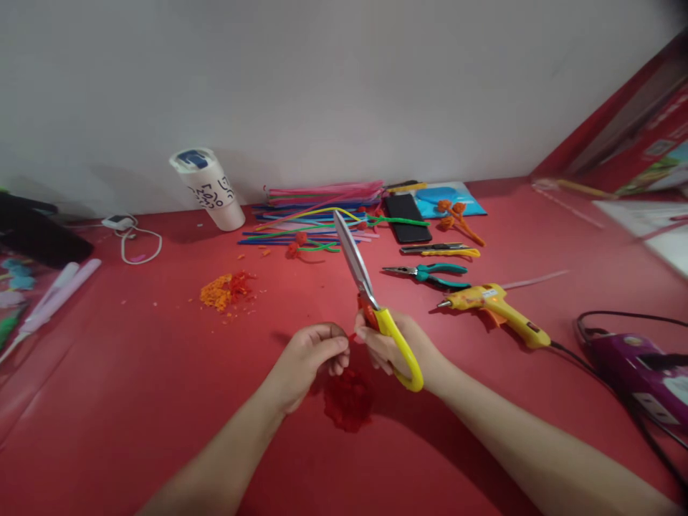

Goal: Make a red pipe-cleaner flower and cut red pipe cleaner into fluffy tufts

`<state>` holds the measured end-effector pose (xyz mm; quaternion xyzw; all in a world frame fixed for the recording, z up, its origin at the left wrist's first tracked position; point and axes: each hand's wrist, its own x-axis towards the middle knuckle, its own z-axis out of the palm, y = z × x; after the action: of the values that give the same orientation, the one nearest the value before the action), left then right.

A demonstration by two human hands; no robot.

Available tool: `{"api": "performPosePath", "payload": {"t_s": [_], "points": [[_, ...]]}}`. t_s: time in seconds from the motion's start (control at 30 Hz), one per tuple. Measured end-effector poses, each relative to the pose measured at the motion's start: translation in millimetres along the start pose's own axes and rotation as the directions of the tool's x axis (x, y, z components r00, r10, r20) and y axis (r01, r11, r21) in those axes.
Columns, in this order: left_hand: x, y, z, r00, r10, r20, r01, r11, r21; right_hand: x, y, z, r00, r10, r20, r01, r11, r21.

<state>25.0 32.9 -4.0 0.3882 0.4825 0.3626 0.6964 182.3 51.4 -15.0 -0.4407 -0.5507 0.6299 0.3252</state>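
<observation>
My right hand (392,340) is closed around a pair of scissors (352,251) with yellow handles, the blades pointing up and away to the left. Its fingertips also meet a small red piece (352,337), which looks like a bit of pipe cleaner. On the other side of that piece, my left hand (317,351) pinches with thumb and fingers; its grip partly hides the piece. Just below both hands, a heap of red fuzzy clippings (349,403) lies on the red table (258,459).
Orange and red clippings (223,292) lie left of centre. At the back are a white tumbler (212,193), pipe cleaners (322,197) and a phone (407,218). To the right lie a utility knife (441,250), pliers (430,273), a yellow glue gun (497,309) and a purple power strip (639,373).
</observation>
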Motion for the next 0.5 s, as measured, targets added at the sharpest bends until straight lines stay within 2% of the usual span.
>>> {"api": "performPosePath", "payload": {"t_s": [0.1,0.2,0.33,0.4,0.5], "points": [[2.8,1.8,-4.6,0.98,0.105,-0.171,-0.062,0.969,0.241,-0.4,-3.5,-5.2,0.998,-0.029,-0.057,0.026,0.998,-0.052],[6.4,2.9,-14.4,0.94,0.217,-0.265,-0.067,0.875,0.479,-1.3,-12.8,-18.5,0.989,0.001,-0.147,-0.037,0.97,-0.239],[11.2,2.2,-28.9,0.9,0.358,-0.249,-0.037,0.631,0.775,1.1,-21.4,-46.8,0.981,0.069,-0.184,-0.152,0.858,-0.49],[13.8,1.1,-34.1,0.889,0.395,-0.234,-0.007,0.522,0.853,3.8,-21.3,-57.6,0.978,0.087,-0.191,-0.182,0.806,-0.564],[17.4,-0.4,-38.9,0.875,0.419,-0.241,0.045,0.426,0.904,7.4,-17.5,-62.9,0.975,0.079,-0.207,-0.197,0.739,-0.644]]}}
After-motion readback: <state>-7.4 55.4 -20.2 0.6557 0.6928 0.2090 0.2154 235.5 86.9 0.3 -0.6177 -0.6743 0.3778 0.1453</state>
